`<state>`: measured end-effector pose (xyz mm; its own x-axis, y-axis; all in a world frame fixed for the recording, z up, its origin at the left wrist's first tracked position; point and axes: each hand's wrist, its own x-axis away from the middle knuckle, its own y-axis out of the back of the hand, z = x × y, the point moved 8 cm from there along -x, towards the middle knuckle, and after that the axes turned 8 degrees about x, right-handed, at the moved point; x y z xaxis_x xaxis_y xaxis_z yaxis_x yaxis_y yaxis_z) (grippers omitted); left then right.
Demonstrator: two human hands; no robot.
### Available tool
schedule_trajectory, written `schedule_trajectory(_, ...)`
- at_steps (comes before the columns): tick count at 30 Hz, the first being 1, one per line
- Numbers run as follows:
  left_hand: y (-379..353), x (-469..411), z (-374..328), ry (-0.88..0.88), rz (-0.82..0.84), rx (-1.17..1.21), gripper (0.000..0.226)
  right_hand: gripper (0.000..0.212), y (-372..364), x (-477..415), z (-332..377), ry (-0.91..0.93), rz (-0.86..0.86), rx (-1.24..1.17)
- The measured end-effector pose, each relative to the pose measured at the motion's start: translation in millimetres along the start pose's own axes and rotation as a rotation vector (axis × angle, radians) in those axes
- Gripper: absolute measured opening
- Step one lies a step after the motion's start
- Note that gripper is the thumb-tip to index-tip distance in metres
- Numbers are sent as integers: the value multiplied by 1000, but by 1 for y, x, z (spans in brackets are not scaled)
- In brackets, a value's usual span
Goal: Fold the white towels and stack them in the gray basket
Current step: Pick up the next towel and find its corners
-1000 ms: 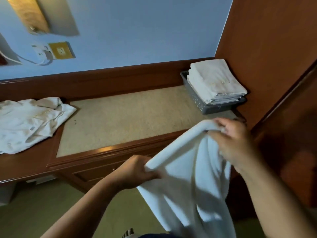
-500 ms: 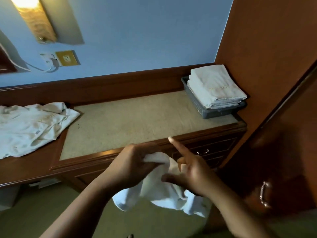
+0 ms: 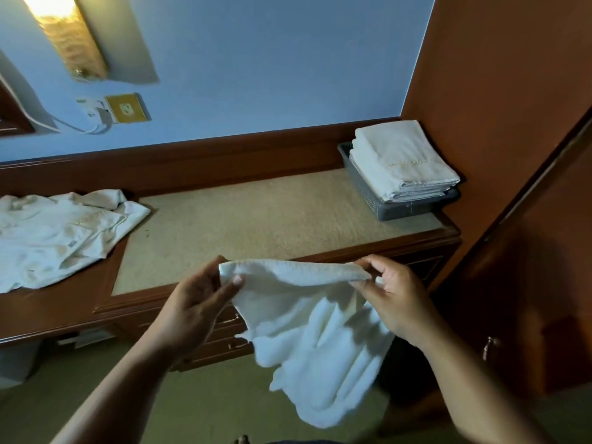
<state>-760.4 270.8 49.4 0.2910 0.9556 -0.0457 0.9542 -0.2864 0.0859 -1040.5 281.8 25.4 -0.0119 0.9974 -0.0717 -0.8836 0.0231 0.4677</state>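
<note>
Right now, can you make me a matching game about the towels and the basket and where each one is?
Things
1. hanging towel
2. gray basket
3. folded towels
4. crumpled towels

Places
A. left end of the desk
B. stacked in the gray basket
C. pinched between the left hand and right hand
D. right end of the desk

Pairs: 1-C, 2-D, 3-B, 4-A

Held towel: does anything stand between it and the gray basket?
Nothing visible does. The left hand and right hand pinch the towel before the desk; the basket sits far right, its folded stack open from above.
</note>
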Motion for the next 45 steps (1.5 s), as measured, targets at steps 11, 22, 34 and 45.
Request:
schedule_trajectory(11,-1,-4,19,86,-488,352,17,46,7,16,-51,-334,-201,-376)
schedule_trajectory(22,-57,-2,10,-22,-384,281,16,44,-15,27,32,26,77,-627)
schedule_trajectory(34,-60,-1,4,-40,-357,249,17,14,-5,17,98,537,-116,111)
schedule_trajectory(45,-68,2,-4,-68,-216,189,20,15,-10,-4,104,416,-146,142)
